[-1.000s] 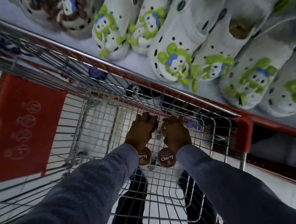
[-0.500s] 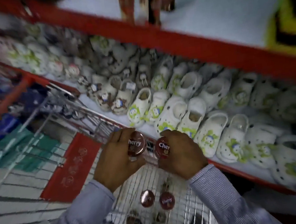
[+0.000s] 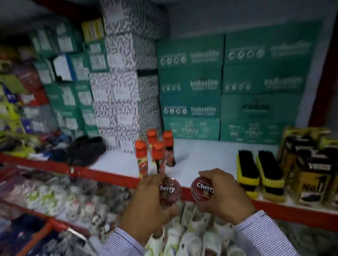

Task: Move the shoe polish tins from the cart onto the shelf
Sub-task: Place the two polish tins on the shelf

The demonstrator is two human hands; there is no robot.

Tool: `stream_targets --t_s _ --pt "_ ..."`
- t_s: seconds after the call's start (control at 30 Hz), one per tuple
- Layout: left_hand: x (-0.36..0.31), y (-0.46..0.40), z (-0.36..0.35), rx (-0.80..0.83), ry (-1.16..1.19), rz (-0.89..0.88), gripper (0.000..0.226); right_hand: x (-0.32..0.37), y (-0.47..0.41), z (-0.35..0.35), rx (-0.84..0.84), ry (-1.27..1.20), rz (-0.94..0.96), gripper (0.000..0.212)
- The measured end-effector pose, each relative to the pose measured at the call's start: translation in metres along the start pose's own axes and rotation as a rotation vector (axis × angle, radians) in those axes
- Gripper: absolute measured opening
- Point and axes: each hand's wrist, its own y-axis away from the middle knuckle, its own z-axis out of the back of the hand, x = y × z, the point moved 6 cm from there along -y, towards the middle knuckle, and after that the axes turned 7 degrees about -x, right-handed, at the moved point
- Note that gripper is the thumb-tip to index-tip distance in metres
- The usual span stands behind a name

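My left hand (image 3: 145,208) grips a round dark-red shoe polish tin (image 3: 169,190) marked "Cherry". My right hand (image 3: 224,196) holds a second tin (image 3: 202,189) of the same kind. Both tins are raised side by side, lids facing me, just in front of the red front edge of the white shelf (image 3: 203,155). The cart is out of view.
Several orange-capped polish bottles (image 3: 156,151) stand on the shelf just behind my left hand. Two yellow-backed brushes (image 3: 259,172) and yellow-black boxes (image 3: 312,171) sit to the right. Green and patterned shoe boxes (image 3: 191,88) are stacked at the back. White clogs (image 3: 187,245) fill the lower shelf.
Both hands lifted a tin each out of the cart and rose toward the upper shelf. The view swung up from the cart to the shelf with bottles and brushes.
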Motion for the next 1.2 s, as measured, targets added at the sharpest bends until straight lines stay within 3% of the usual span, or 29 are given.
stream_targets --t_s 0.13,0.27,0.4,0.63,0.93,1.03,1.2 --pt "-0.005 -0.049 -0.038 0.079 0.015 0.0 0.064 -0.028 -0.038 0.0 -0.062 -0.027 -0.099 0.091" --pt "-0.003 -0.09 -0.075 0.182 -0.037 0.052 0.055 -0.053 -0.076 -0.014 -0.003 -0.024 -0.201 0.098" --pt "0.006 -0.127 -0.111 0.28 -0.081 0.07 0.055 -0.075 -0.111 -0.028 0.021 0.02 -0.263 0.088" --pt "0.018 -0.153 -0.151 0.36 -0.113 0.112 0.058 -0.095 -0.143 -0.049 0.093 0.06 -0.302 0.064" --pt "0.02 -0.155 -0.158 0.373 -0.095 0.116 0.053 -0.1 -0.145 -0.052 0.191 0.124 -0.302 0.067" --pt "0.008 -0.141 -0.138 0.349 -0.079 0.099 0.068 -0.091 -0.131 -0.04 0.141 0.12 -0.246 0.068" --pt "-0.016 -0.085 -0.088 0.198 -0.005 -0.055 0.069 -0.061 -0.062 -0.026 -0.098 0.038 -0.035 0.078"
